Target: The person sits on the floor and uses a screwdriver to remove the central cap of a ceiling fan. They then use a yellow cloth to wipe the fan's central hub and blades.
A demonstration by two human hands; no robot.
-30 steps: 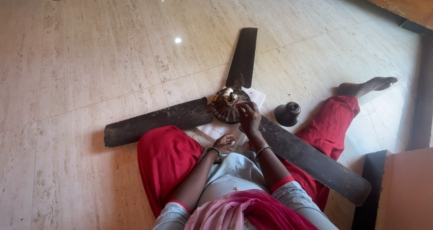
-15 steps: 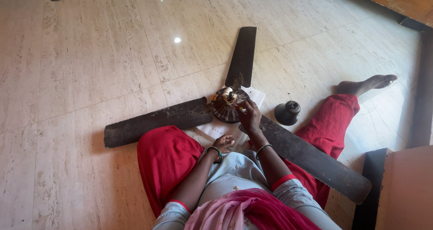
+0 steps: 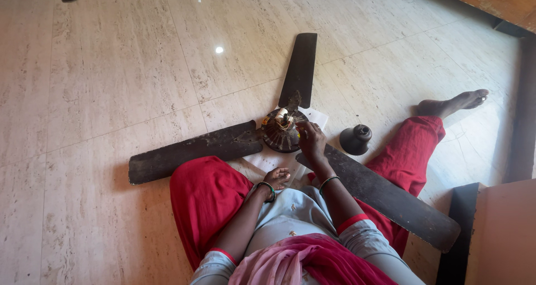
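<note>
Almost nothing has shifted over the last second: the left hand [image 3: 277,178] rests half-open, palm up and empty, in the lap, and the right hand [image 3: 311,141] stays at the fan motor [image 3: 282,131], fingers curled on its rim. Beyond that hand, paper [image 3: 316,117] lies under the motor; a dark bell-shaped cover [image 3: 355,139] sits right of it. The blades [image 3: 191,151] span open floor [image 3: 100,89].

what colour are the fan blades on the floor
Dark brown, almost black, and dusty; the fan blades show best in the head view.
</note>
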